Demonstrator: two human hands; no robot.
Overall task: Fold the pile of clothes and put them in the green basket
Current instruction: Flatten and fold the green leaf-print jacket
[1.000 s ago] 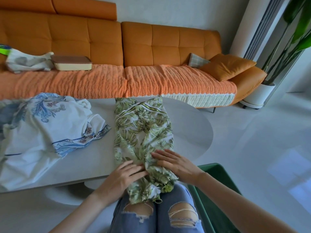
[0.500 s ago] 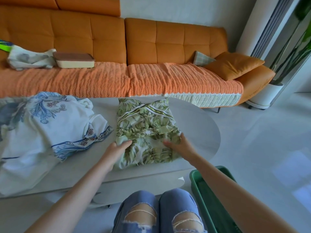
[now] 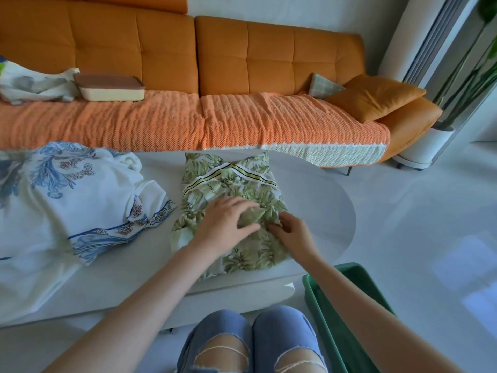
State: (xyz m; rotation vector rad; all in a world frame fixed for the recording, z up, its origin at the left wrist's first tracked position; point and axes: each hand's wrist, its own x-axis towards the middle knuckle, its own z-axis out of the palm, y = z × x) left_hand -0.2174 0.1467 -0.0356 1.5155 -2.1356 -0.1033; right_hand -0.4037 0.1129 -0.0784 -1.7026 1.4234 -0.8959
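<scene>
A green leaf-print garment [image 3: 231, 184] is lying partly folded on the pale oval tabletop [image 3: 317, 200], its striped band towards the far edge and its near end reaching the edge closest to the person. The left hand [image 3: 224, 228] is resting on the middle of the garment, its fingers [image 3: 242, 205] spread wide and lying flat on the cloth. The right hand [image 3: 294, 235] is sitting just beside it at the garment's right side, its fingers [image 3: 277, 228] bending in towards a raised crease between the two hands. Whether they are pinching that crease or only pressing it cannot be told.

A loose pile of white clothes with blue print [image 3: 67, 205] is lying on the left part of the tabletop, near the leaf-print garment but apart from it. The green basket [image 3: 326, 316] is standing on the floor below the tabletop's near right edge, beside the person's right knee in ripped jeans [image 3: 285, 343], with the right forearm crossing above it. Beyond the tabletop an orange sofa [image 3: 269, 55] is carrying a lidded box [image 3: 110, 88] and an orange cushion [image 3: 373, 96].
</scene>
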